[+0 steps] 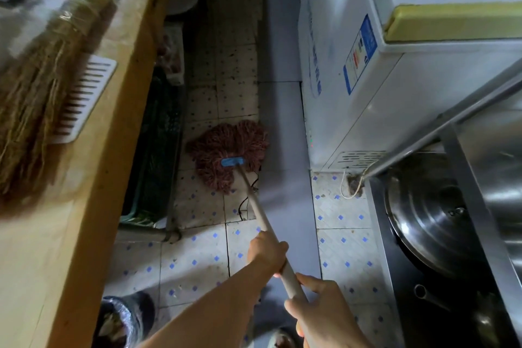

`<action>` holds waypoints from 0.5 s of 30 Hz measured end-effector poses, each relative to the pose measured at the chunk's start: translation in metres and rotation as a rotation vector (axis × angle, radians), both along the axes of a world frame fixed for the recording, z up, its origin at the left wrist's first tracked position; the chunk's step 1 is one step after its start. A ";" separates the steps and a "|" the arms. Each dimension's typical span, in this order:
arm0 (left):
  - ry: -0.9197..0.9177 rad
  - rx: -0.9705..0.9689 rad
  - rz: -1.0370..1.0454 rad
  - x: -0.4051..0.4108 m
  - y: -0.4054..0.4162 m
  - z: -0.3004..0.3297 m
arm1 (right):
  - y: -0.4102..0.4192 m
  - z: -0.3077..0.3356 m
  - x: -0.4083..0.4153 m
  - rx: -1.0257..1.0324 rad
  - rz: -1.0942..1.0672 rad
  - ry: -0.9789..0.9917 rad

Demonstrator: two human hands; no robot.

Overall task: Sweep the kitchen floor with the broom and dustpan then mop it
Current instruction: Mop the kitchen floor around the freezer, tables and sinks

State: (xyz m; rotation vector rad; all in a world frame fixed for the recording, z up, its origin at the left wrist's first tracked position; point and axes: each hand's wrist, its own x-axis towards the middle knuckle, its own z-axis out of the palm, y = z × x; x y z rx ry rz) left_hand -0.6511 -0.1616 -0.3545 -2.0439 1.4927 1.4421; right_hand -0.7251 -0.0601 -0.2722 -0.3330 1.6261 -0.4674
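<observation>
Both hands are on the mop handle (255,200): the left hand (267,250) is wrapped round it further down the shaft, and the right hand (324,308) grips it nearer the body, fingers curled about the pole. The handle slants away from the person to a blue clamp (232,161), and below that the reddish mop head (226,147) lies spread flat on the tiled floor (197,257), in the middle of the narrow aisle. By the look of it the sweeping is over and the mopping is under way; the broom (36,87) is laid up on the wooden counter (93,206) on the left beside a white slotted piece that may be the dustpan (84,99), though I could not swear to it. The tiles beyond the mop look dull and speckled with dirt, so I would judge that far stretch has yet to be done, and the tiles near the feet do not look clearly wet either. Room is tight: the counter edge and a dark crate (154,150) under it hem the left side, a white freezer (353,65) and a steel stove (452,234) with a wok the right. A thin dark cord (243,206) lies on the floor just by the handle and could snag the strands. A grey strip of flooring (282,121) runs along the freezer, offering the only long straight run forward.
</observation>
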 end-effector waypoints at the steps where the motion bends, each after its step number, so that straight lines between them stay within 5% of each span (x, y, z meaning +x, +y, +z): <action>1: -0.007 -0.005 -0.007 0.001 -0.002 0.000 | -0.003 0.001 0.001 0.009 -0.002 0.008; 15: 0.054 0.005 0.071 0.017 -0.007 0.010 | -0.009 0.006 0.027 -0.083 0.089 0.186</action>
